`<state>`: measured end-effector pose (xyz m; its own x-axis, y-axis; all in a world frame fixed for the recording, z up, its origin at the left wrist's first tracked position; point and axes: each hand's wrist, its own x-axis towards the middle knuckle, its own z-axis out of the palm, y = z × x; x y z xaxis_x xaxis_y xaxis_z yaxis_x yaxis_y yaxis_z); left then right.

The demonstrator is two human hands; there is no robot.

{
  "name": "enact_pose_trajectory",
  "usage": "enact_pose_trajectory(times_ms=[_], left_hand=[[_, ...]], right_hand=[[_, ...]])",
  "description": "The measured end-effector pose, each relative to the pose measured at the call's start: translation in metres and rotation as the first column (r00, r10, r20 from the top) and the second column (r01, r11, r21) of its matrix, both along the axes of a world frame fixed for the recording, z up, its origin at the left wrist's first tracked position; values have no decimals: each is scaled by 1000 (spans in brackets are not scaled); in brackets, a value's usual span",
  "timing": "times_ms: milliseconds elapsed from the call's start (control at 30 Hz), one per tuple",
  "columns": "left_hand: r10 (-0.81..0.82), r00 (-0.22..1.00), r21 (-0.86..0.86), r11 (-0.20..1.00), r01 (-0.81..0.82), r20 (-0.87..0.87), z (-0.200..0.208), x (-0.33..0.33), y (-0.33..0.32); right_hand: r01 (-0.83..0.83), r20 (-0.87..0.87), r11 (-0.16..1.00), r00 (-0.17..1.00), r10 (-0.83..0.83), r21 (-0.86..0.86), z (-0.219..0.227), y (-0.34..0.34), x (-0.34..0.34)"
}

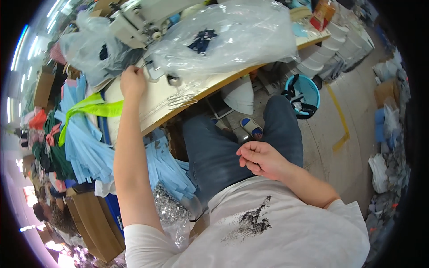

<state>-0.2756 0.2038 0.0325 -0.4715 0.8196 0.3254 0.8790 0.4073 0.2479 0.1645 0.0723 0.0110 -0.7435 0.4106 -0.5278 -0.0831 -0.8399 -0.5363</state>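
My left hand (133,81) is on the white sewing table (154,109), its fingers curled down beside the sewing machine's (129,27) base. The back of the hand hides whatever those fingers grip. Over my lap, my right hand (263,159) is loosely closed, thumb toward the fingers, and nothing shows in it. Close to my left hand lie a clear plastic bag (100,53) and a bright yellow-green strip of cloth (89,107). White cords (181,100) are bunched near the table's front edge.
A large clear plastic bag (232,38) with dark cloth pieces covers the table's back. Light blue strips (91,154) hang at the left, above cardboard boxes (96,223). A turquoise bin (308,91) stands on the floor, right of my knees. Bagged goods (380,174) line the far right.
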Motion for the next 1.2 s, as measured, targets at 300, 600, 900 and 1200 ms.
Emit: enact_pose_trajectory(times_ms=[300,600,900,1200], left_hand=[[-457,690,643,766,-16,561,50,54,-59],[-522,130,536,834,-128,843,8,231,-187],[-379,-84,379,925,-9,922,-14,269,-210],[-353,-197,373,925,76,915,-14,271,-200]], right_hand=[[124,10,991,992,-124,-52,-12,2,5],[32,-186,997,982,-44,-71,-17,13,-3],[83,-242,997,967,-80,2,-13,19,-8],[189,-258,982,949,-182,5,-18,13,0]])
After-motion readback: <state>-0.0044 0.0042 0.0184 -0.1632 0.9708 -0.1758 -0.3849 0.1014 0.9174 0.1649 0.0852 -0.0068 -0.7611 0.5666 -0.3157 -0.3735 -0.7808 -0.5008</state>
